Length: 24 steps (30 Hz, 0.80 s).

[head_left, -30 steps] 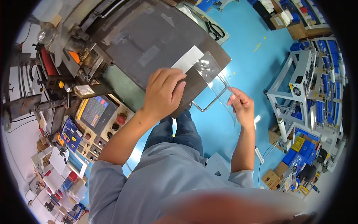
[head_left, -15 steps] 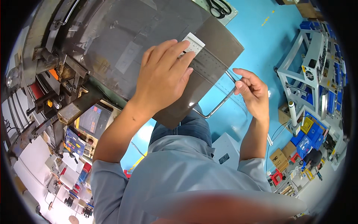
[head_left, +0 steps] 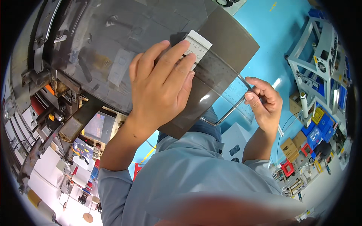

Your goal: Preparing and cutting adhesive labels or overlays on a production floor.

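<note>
"How far along does it look from where you stand?"

"Midway, I'd judge. The table (head_left: 235,37) carries one part of the clear sheet (head_left: 230,91); the outer end sticks out past the edge, over the metal handle (head_left: 228,112), so it isn't all lying on top."

"And the hands?"

"The left hand (head_left: 160,84) is palm down with its fingers spread, the tips on the white strip (head_left: 198,45). That much is in place. The right hand (head_left: 267,105) is curled at the sheet's outer end, thumb and forefinger near each other. I can't tell if they pinch it."

"What can't you make out?"

"The left hand covers part of the strip and the sheet's inner end. Whether the strip is over or under the sheet, I can't say. The fine marks are too small."
</note>
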### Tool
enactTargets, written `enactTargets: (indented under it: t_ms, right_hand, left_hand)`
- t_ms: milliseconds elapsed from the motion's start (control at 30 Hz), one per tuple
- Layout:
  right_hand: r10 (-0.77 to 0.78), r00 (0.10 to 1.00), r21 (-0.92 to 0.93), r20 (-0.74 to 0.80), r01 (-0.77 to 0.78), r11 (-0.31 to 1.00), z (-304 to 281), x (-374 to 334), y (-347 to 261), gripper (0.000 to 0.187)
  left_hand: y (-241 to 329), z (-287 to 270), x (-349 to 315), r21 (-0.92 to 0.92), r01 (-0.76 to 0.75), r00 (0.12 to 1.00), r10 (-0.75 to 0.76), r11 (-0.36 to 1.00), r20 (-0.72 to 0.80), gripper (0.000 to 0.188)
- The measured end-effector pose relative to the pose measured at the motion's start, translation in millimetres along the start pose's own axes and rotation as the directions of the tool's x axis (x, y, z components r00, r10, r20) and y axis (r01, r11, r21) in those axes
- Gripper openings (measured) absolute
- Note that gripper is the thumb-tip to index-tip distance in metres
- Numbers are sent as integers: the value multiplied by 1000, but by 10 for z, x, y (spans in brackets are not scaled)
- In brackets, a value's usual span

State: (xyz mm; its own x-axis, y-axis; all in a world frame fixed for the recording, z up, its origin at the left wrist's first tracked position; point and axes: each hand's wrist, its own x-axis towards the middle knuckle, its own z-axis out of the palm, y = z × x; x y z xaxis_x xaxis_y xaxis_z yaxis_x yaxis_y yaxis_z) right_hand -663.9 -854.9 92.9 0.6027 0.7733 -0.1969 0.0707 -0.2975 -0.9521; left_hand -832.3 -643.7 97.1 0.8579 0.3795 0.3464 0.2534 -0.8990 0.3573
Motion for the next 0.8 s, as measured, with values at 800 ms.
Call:
enactTargets:
  t_ms: [800]
  right_hand:
    - [-85,996,-82,13,86,993,15,-54,-12,29]
  left_hand:
    - [-25,43,-10,28,-17,1000,17,999,-9,30]
